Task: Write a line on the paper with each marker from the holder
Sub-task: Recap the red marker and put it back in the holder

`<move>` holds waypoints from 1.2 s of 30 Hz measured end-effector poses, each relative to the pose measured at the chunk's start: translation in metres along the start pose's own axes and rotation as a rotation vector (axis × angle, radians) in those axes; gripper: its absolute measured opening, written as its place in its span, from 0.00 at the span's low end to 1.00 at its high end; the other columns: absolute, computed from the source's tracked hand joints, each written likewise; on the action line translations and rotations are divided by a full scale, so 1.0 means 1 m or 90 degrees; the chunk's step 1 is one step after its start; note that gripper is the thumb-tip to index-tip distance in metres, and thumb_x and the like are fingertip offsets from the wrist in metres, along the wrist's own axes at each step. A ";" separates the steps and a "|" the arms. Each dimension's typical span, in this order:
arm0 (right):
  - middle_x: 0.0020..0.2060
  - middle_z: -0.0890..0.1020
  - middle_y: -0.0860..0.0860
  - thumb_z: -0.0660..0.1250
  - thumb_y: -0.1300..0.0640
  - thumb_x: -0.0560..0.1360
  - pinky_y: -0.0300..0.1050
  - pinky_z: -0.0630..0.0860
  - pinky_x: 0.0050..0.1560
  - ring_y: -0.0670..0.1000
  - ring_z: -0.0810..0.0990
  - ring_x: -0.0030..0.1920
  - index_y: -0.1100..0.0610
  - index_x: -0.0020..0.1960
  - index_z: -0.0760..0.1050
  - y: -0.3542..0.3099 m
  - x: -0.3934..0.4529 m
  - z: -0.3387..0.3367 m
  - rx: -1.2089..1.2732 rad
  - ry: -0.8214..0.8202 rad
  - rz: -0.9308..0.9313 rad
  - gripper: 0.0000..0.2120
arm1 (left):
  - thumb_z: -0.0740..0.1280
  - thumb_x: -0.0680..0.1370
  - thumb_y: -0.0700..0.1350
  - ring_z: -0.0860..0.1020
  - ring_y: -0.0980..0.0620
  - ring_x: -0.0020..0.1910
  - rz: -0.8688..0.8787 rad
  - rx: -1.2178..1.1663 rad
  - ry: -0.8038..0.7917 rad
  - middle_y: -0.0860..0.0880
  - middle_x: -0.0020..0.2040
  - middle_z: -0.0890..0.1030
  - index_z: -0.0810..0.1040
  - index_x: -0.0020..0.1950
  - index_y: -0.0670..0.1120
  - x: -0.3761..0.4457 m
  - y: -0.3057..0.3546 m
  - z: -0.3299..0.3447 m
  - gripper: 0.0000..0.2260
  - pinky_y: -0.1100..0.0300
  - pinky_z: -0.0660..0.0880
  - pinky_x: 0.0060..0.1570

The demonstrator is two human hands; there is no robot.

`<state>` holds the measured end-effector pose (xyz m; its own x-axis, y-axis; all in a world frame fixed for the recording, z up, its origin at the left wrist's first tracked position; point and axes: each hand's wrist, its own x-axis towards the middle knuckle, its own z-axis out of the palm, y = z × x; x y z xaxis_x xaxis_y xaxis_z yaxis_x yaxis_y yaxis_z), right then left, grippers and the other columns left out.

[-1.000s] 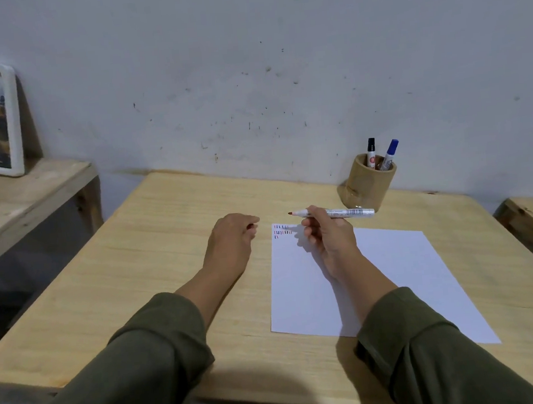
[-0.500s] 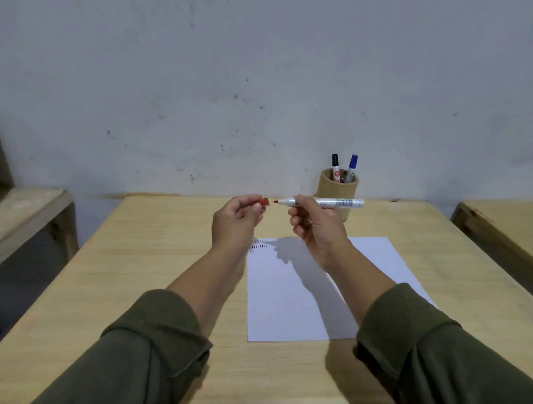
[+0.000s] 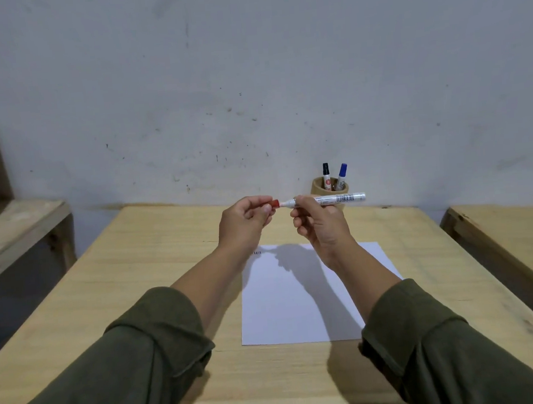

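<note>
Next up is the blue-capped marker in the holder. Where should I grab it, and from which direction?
Pinch the blue-capped marker by the cap end standing above the holder rim, coming from above and its right side. It leans right, and the black-capped marker stands close on its left. Both hands are busy now, so free one first.
</note>
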<state>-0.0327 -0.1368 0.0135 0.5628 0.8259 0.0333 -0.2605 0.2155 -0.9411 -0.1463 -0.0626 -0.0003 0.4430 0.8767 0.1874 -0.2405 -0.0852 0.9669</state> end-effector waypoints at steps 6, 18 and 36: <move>0.29 0.75 0.52 0.64 0.63 0.75 0.35 0.67 0.24 0.45 0.72 0.24 0.66 0.50 0.76 -0.007 0.000 0.001 -0.059 -0.036 -0.022 0.07 | 0.67 0.75 0.39 0.82 0.51 0.48 0.002 0.093 -0.015 0.51 0.43 0.84 0.80 0.44 0.51 -0.002 0.006 0.000 0.07 0.57 0.76 0.58; 0.27 0.75 0.52 0.65 0.61 0.76 0.35 0.68 0.25 0.46 0.72 0.24 0.60 0.39 0.75 0.000 -0.003 0.000 -0.039 -0.054 -0.001 0.07 | 0.69 0.73 0.41 0.80 0.54 0.41 0.065 0.272 0.023 0.51 0.40 0.83 0.81 0.44 0.49 -0.010 0.012 0.004 0.03 0.66 0.76 0.46; 0.52 0.72 0.50 0.70 0.49 0.72 0.42 0.65 0.40 0.51 0.74 0.47 0.53 0.58 0.73 -0.021 0.001 -0.007 -0.749 0.172 -0.319 0.17 | 0.64 0.76 0.40 0.76 0.70 0.40 0.181 0.342 -0.006 0.55 0.41 0.82 0.79 0.47 0.51 0.016 0.052 0.016 0.07 0.81 0.66 0.40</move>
<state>-0.0213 -0.1444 0.0312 0.5725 0.6295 0.5254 0.7825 -0.2280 -0.5794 -0.1380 -0.0604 0.0556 0.4339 0.7805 0.4501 0.1180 -0.5445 0.8304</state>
